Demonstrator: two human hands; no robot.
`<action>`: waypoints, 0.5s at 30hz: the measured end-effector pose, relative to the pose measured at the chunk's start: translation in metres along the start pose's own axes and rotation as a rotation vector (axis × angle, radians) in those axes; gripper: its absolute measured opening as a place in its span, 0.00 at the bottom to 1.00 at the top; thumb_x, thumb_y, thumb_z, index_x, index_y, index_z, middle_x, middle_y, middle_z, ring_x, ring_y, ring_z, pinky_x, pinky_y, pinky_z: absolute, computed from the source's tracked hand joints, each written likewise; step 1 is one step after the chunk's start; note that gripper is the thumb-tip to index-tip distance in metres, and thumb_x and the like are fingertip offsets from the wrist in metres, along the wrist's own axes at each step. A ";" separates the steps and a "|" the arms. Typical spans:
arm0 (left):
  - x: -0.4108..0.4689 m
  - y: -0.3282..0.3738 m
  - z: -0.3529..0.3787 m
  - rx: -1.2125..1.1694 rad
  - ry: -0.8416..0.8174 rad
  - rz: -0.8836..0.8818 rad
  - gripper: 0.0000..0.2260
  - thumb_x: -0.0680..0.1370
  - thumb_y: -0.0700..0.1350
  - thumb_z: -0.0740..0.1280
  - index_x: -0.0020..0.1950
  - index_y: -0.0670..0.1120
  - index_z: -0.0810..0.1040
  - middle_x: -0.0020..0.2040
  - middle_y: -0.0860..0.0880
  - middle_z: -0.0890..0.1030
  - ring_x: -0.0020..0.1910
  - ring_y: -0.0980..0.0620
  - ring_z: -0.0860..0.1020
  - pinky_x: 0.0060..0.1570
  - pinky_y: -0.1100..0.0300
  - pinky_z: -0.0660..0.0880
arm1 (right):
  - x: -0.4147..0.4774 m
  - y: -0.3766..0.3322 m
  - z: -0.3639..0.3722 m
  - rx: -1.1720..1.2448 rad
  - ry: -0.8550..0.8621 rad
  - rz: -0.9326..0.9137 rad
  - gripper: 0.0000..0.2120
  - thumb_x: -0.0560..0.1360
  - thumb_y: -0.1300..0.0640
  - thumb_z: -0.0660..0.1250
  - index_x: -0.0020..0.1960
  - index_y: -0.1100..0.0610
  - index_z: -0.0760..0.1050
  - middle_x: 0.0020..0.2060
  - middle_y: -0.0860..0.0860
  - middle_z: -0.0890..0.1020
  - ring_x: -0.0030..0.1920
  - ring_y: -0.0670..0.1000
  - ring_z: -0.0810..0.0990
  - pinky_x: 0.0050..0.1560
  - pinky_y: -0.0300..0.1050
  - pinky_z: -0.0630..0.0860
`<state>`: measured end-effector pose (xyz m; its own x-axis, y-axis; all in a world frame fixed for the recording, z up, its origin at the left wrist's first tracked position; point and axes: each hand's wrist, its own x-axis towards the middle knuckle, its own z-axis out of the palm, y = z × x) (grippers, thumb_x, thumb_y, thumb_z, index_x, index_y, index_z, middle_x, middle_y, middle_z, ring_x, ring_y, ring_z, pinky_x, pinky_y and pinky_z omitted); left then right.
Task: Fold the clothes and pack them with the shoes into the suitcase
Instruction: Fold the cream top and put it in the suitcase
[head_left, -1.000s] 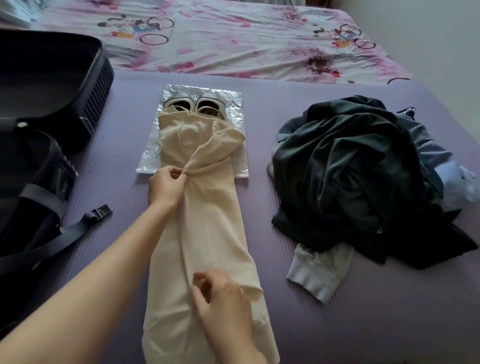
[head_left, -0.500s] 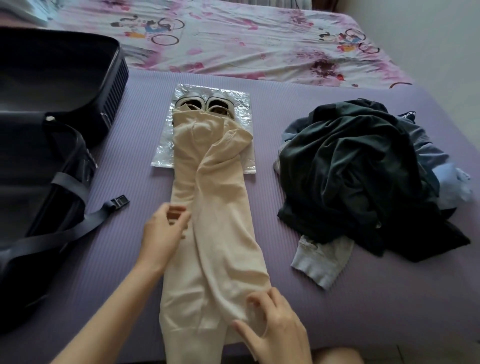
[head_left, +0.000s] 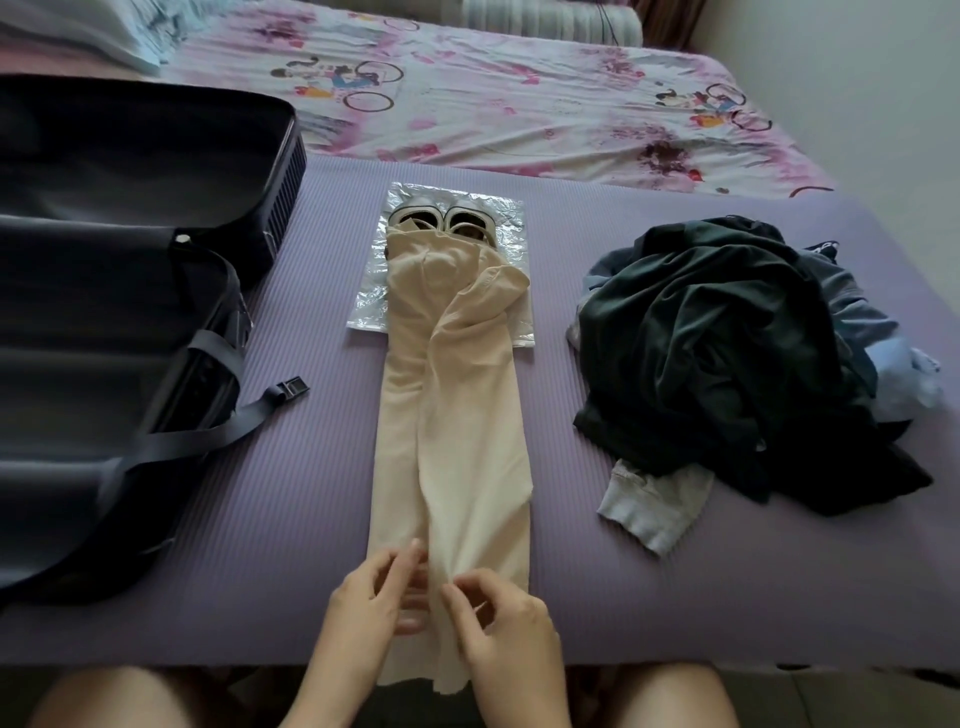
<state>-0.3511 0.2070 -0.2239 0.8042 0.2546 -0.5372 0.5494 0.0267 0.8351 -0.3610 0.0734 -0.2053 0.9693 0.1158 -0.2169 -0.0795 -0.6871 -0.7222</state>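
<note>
A long cream garment (head_left: 457, 415) lies folded lengthwise down the middle of the purple mat, its far end over a pair of pale shoes (head_left: 441, 221) on a silver bag (head_left: 498, 208). Its near end hangs over the mat's front edge. My left hand (head_left: 374, 603) and my right hand (head_left: 498, 623) meet at that near end, fingers curled and pinching the cream fabric. An open dark suitcase (head_left: 104, 322) lies at the left. A heap of dark and blue clothes (head_left: 727, 353) sits at the right.
A suitcase strap with a buckle (head_left: 291, 387) trails onto the purple mat (head_left: 291, 519). A grey sleeve (head_left: 649, 504) sticks out of the heap toward me. A flowered bedsheet (head_left: 519, 104) lies beyond the mat. My knees are below the mat's front edge.
Both hands have slid down the cream garment toward me and now meet at its near end. The view has pulled back and tilted down.
</note>
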 end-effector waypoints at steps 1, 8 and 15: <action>0.000 0.000 0.000 0.017 0.001 -0.005 0.07 0.76 0.48 0.67 0.44 0.47 0.81 0.38 0.47 0.83 0.40 0.48 0.83 0.37 0.56 0.81 | -0.001 -0.003 0.004 -0.024 -0.037 -0.007 0.07 0.78 0.45 0.62 0.52 0.43 0.78 0.42 0.37 0.77 0.40 0.36 0.74 0.41 0.26 0.69; -0.003 -0.007 -0.010 0.354 0.010 0.143 0.08 0.74 0.41 0.70 0.50 0.54 0.79 0.42 0.56 0.82 0.44 0.62 0.79 0.45 0.65 0.77 | -0.009 0.014 -0.011 -0.066 0.049 0.234 0.06 0.77 0.48 0.63 0.47 0.36 0.69 0.49 0.39 0.76 0.46 0.39 0.74 0.47 0.33 0.70; -0.006 -0.007 -0.005 0.427 0.038 0.216 0.09 0.76 0.44 0.68 0.54 0.55 0.76 0.45 0.58 0.79 0.46 0.62 0.76 0.48 0.66 0.74 | -0.005 0.030 -0.017 -0.086 0.129 0.361 0.07 0.73 0.44 0.68 0.46 0.44 0.71 0.44 0.41 0.75 0.44 0.43 0.74 0.42 0.41 0.68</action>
<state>-0.3610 0.2096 -0.2260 0.9056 0.2462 -0.3455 0.4214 -0.4279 0.7996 -0.3639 0.0401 -0.2147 0.9045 -0.2315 -0.3582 -0.4058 -0.7255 -0.5559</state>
